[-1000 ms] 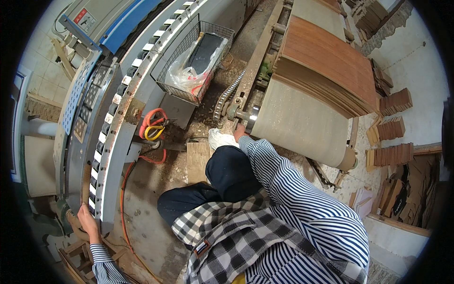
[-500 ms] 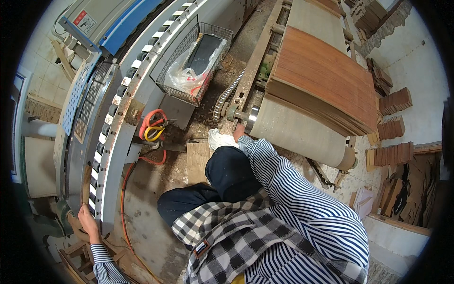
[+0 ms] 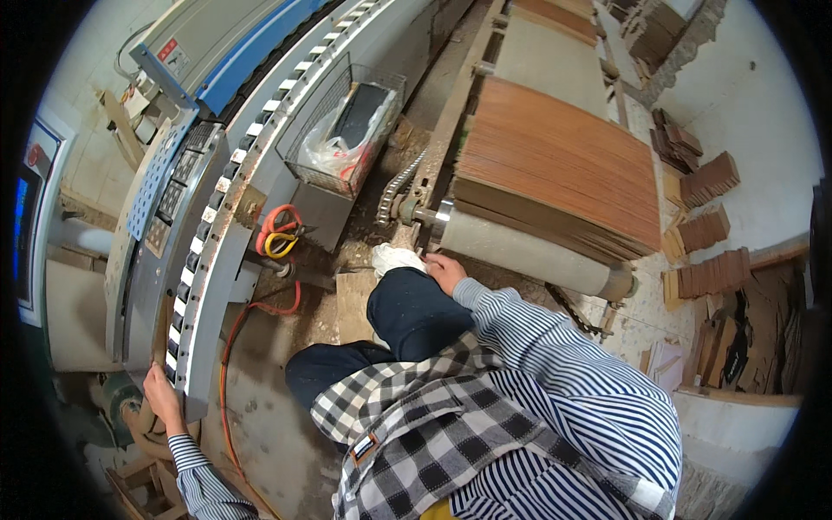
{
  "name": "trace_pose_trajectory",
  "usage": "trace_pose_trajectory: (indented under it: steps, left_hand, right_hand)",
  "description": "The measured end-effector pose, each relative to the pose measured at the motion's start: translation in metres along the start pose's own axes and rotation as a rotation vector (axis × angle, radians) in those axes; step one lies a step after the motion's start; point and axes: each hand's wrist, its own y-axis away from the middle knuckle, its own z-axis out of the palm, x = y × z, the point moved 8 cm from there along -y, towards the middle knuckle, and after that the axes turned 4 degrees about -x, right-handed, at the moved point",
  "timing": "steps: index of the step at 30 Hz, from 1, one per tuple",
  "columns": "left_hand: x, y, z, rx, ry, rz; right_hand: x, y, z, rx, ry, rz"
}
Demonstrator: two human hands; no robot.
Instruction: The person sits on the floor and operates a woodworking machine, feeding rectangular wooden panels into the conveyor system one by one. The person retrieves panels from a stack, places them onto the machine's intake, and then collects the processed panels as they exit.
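My left hand (image 3: 163,397) is closed around the near end of a narrow brown wooden strip (image 3: 161,334), which lies along the near end of the edge machine's feed track (image 3: 185,299). My right hand (image 3: 446,273) rests beside my knee, just below the end roller of a belt conveyor (image 3: 520,247). Its fingers curl inward and their tips are hidden, so what they hold, if anything, does not show. A white cloth (image 3: 396,260) lies next to that hand. On the conveyor sits a large stack of reddish-brown boards (image 3: 563,165), close to the near roller.
A wire basket (image 3: 347,130) with a plastic bag hangs on the machine's side. Below it are red- and yellow-handled scissors (image 3: 279,232). An orange hose (image 3: 227,364) runs over the floor. Several board stacks (image 3: 706,269) line the right wall. A screen (image 3: 30,225) stands far left.
My right hand has drawn back from under the roller toward my knee. The board stack has come nearer along the conveyor. My left hand stays on the strip. The view has shifted slightly.
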Motion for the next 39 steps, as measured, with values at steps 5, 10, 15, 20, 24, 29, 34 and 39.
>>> trace_pose_trajectory:
  steps: [5,10,15,20,24,29,34,39]
  left_hand:
    - [-0.012,0.007,-0.004,0.083,-0.049,-0.124]
    - [-0.01,0.017,-0.007,0.088,-0.093,-0.193]
    - [-0.005,0.018,-0.009,0.086,-0.091,-0.175]
    - [-0.005,0.016,-0.013,0.112,-0.103,-0.16]
    - [-0.012,0.017,-0.002,0.116,-0.074,-0.16]
    - [-0.004,0.019,-0.012,0.128,-0.103,-0.138]
    - [0.0,0.027,-0.018,0.221,-0.082,-0.113]
    - [-0.005,0.026,-0.016,0.199,-0.078,-0.184]
  right_hand:
    - [-0.042,0.108,-0.103,0.141,-0.32,-0.198]
    - [-0.106,0.22,-0.257,0.865,-0.218,-0.378]
    - [-0.072,0.256,-0.356,1.154,-0.381,-0.245]
    - [-0.058,0.246,-0.361,1.1,-0.369,-0.186]
    - [-0.071,0.249,-0.332,1.145,-0.434,-0.371]
    - [-0.068,0.232,-0.28,0.891,-1.141,-0.142]
    - [-0.085,0.208,-0.28,0.681,-1.006,-0.015]
    - [-0.104,0.195,-0.225,0.088,-0.836,-0.199]
